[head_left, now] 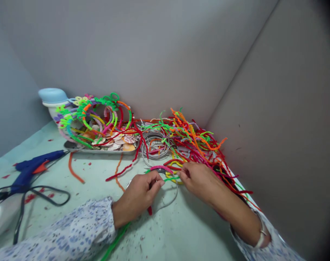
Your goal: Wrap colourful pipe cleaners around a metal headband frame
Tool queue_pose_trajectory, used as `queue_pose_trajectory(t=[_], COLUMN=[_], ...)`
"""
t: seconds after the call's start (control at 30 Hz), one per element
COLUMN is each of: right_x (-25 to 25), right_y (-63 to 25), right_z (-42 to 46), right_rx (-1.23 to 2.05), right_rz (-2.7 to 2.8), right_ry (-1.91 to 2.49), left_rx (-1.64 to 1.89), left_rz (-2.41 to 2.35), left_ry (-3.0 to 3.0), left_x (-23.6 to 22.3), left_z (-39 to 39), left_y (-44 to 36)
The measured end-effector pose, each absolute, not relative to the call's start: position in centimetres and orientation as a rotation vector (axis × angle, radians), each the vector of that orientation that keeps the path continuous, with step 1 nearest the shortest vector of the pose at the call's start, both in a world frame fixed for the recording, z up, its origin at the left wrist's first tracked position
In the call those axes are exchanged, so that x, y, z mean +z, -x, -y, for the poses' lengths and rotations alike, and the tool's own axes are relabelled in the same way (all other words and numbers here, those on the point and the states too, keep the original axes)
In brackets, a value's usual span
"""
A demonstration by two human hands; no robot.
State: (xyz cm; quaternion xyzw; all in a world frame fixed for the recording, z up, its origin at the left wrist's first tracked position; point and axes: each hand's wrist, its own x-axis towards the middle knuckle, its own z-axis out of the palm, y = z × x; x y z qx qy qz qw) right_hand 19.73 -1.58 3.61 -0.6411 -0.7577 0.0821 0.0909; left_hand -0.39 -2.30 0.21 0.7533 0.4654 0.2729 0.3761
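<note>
Between my hands runs a short green pipe cleaner (171, 178), its ends pinched in the fingers of my left hand (141, 194) and my right hand (196, 178). Close to it, a wire ring (176, 194) curves down, bare and grey along its lower right. Pink pipe cleaner (161, 168) wraps the ring's top; the left part is hidden by my left hand. Dark scissors (159, 170) lie partly covered just behind. Red and yellow pipe cleaners (175, 164) lie beyond my fingers. Below my left wrist trails a longer green pipe cleaner (116, 242).
A metal tray (105, 152) holds shells and several finished colourful rings (99, 108). Beside it are grey wire hoops (155, 145) and a heap of pipe cleaners (197, 134) against the wall. At left lie a blue glue gun (31, 168) with its cord and a blue-lidded container (53, 97).
</note>
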Motion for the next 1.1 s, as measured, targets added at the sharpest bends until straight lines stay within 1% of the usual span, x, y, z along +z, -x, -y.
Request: queue_pose_trajectory(t=[0.17,0.23,0.3,0.47,0.6,0.73,1.1], right_x=[3.2,3.0,2.9,2.3,2.1,1.9,1.5], right_y=[-20.0,-20.1,-20.0,-19.4,-18.7,-18.3,-18.3], right_z=[1.1,0.8,0.4,0.1,0.3,0.3,0.2], right_rx=[0.264,0.344,0.516,1.120,1.366,1.425,1.441], right_rz=[2.215,2.122,1.974,1.494,1.247,1.125,1.106], right_ry=[1.840,1.761,1.670,1.401,1.158,1.095,1.108], left_rx=[0.707,0.724,0.759,0.837,0.843,0.857,0.844], left_rz=[-1.181,-1.173,-1.163,-1.139,-1.135,-1.137,-1.079], left_ry=[-1.926,-1.926,-1.918,-1.857,-1.797,-1.718,-1.487], left_x=[0.2,0.2,0.3,0.6,0.6,0.5,0.0], left_z=[2.4,2.3,2.2,2.0,2.0,1.9,1.6], left_y=[0.4,0.4,0.4,0.4,0.4,0.3,0.1])
